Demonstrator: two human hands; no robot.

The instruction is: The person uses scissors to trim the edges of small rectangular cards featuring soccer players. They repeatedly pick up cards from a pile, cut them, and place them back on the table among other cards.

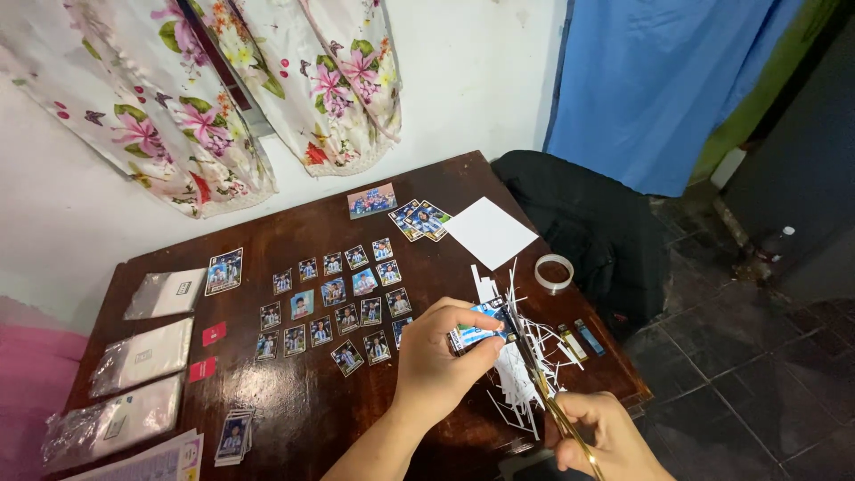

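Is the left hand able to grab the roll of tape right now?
Probably not right away. The left hand is pinching a small photo print, so it is busy. The way to the tape roll looks open past the paper strips.

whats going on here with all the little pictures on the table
A person is trimming small photo cards. Their left hand holds a small card over the dark wooden table, and their right hand works gold-handled scissors at its edge. White paper offcuts lie piled under the hands. Finished cards sit in rows mid-table, with a small stack near the front edge and a tape roll to the right.
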